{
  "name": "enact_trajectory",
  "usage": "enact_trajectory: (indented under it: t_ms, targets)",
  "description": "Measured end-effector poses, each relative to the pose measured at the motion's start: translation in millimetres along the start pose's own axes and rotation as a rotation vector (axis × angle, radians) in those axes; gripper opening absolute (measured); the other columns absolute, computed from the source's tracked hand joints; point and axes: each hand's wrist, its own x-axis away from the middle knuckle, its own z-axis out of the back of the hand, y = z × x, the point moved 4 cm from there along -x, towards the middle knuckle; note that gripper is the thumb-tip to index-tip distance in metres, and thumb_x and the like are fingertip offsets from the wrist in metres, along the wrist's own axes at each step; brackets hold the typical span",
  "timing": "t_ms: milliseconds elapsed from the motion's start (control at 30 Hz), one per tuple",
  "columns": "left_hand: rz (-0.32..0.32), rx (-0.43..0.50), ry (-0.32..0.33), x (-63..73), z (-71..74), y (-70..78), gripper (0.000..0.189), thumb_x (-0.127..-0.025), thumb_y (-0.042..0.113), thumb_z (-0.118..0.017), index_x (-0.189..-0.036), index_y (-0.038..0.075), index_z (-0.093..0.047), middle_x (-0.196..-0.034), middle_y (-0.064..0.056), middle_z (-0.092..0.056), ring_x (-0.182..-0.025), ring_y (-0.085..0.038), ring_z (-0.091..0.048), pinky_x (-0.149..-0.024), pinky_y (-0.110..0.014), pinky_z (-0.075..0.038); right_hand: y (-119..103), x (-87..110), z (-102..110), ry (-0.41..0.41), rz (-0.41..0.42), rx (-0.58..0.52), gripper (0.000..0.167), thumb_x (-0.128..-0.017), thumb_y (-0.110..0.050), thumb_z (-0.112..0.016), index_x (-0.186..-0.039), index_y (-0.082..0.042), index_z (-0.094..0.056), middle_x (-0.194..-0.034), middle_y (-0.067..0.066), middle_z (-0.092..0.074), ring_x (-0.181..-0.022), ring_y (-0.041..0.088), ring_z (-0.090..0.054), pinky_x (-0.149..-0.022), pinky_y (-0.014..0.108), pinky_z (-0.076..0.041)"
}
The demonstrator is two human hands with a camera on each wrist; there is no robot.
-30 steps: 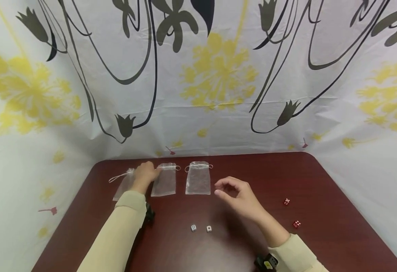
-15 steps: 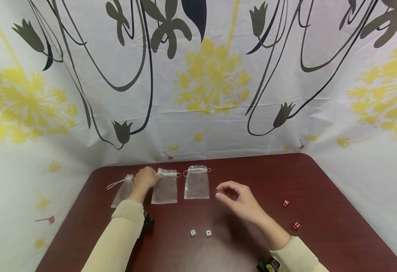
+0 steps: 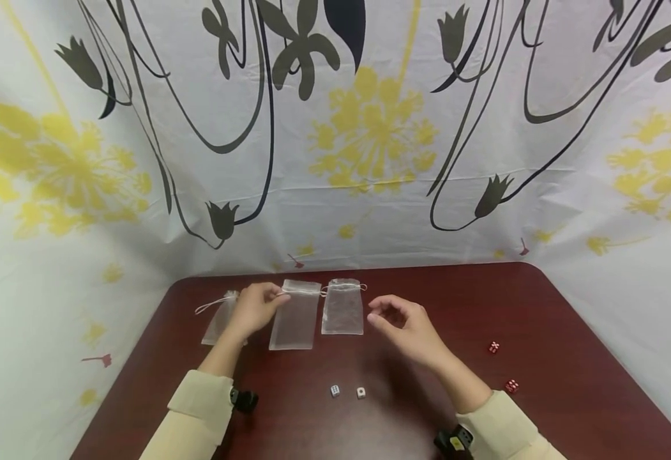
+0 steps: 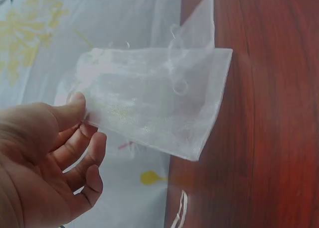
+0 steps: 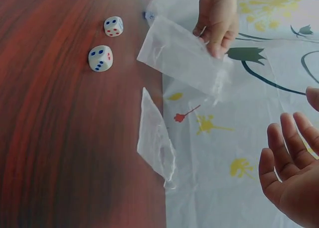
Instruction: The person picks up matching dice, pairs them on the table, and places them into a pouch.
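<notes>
My left hand (image 3: pixel 253 308) pinches the top edge of the middle sheer white drawstring pouch (image 3: pixel 294 322) between thumb and index finger. In the left wrist view, that pouch (image 4: pixel 154 98) hangs raised off the table, its other fingers loosely bent. My right hand (image 3: pixel 412 329) hovers over the table with relaxed, curved fingers and nothing in them. Left of it lies a second sheer pouch (image 3: pixel 343 310) with its drawstring at the top. A third pouch (image 3: pixel 219 324) lies at far left, partly hidden by my left hand. Two white dice, one (image 3: pixel 335 391) and another (image 3: pixel 361 393), sit nearer me.
Two red dice, one (image 3: pixel 493 347) and another (image 3: pixel 511 386), lie on the right side of the dark red table (image 3: pixel 427 281). A patterned white curtain (image 3: pixel 392 223) stands behind the table. In the right wrist view, something blue (image 5: pixel 148 15) shows by the far pouch.
My left hand has lifted the middle pouch and carried it slightly right, so it now nearly meets the right pouch. The right hand stays almost still.
</notes>
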Motion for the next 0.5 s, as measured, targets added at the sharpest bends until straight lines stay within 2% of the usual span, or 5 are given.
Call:
enact_trajectory:
  t_ms: [100,333,500]
  targets:
    - [-0.044,0.031,0.02,7.1,0.1,9.0,0.021,-0.091,0.025,-0.077,-0.095,0.004,-0.075,-0.087,-0.007,-0.075,-0.079,-0.021,-0.068,-0.076,-0.043,-0.054,-3.0,-1.1,-0.2,0.006,0.001,-0.004,0.014,-0.093,-0.011,-0.074,-0.106,-0.009,-0.07,-0.089,0.001,-0.067,-0.077,0.014,-0.062,-0.067,0.025,-0.053]
    - [-0.061,0.06,0.057,13.1,1.6,15.6,0.018,-0.091,0.022,-0.078,-0.094,0.005,-0.075,-0.084,-0.005,-0.074,-0.076,-0.019,-0.067,-0.072,-0.04,-0.054,-4.4,1.0,1.0,0.014,0.01,0.001,0.014,-0.093,-0.01,-0.074,-0.107,-0.009,-0.071,-0.09,0.002,-0.068,-0.076,0.016,-0.062,-0.066,0.026,-0.053]
    - [-0.064,0.077,0.057,13.4,4.5,20.7,0.016,-0.092,0.024,-0.077,-0.093,0.008,-0.075,-0.083,-0.002,-0.074,-0.074,-0.015,-0.066,-0.07,-0.038,-0.053,-6.1,0.8,4.1,0.025,0.017,0.012,0.017,-0.092,-0.005,-0.074,-0.107,-0.008,-0.07,-0.09,0.004,-0.068,-0.075,0.016,-0.062,-0.064,0.027,-0.052]
